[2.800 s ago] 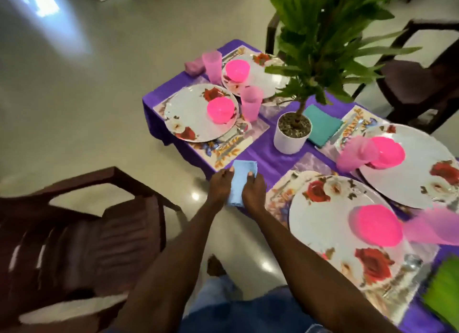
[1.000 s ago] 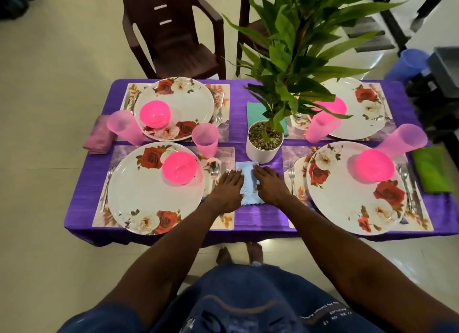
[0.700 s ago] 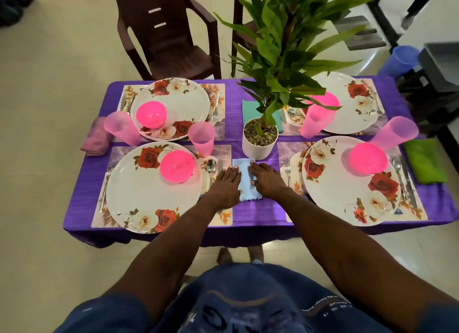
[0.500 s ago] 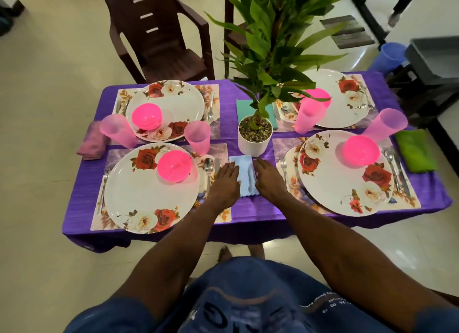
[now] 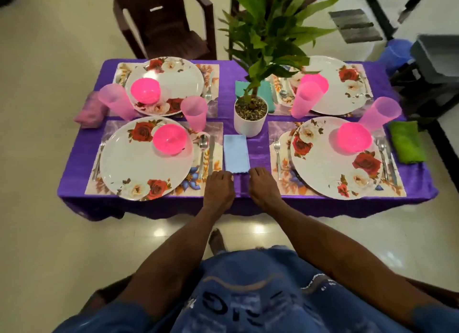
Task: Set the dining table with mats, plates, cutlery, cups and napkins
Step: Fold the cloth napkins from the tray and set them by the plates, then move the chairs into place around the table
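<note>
A light blue napkin [image 5: 236, 153] lies flat on the purple tablecloth [image 5: 258, 156] between the two near place settings. My left hand [image 5: 219, 191] and my right hand [image 5: 263, 188] rest on the cloth at the napkin's near edge, fingers fairly straight, fingertips at its near corners. Each floral mat holds a rose-patterned plate [image 5: 146, 158] with a pink bowl [image 5: 170, 138], a pink cup [image 5: 194, 113] and cutlery [image 5: 203, 153]. Pink [image 5: 89, 114], teal [image 5: 267, 96] and green [image 5: 406, 141] napkins lie at the other settings.
A potted plant [image 5: 250, 116] in a white pot stands mid-table, its leaves hanging over the far right plate [image 5: 337, 86]. A dark brown chair [image 5: 164, 22] stands behind the table. A blue bucket [image 5: 397, 54] and a grey bin [image 5: 437, 56] sit at the right.
Both hands have slid back off the blue napkin to its near edge, leaving it flat and fully visible. The view has shifted closer over the table.
</note>
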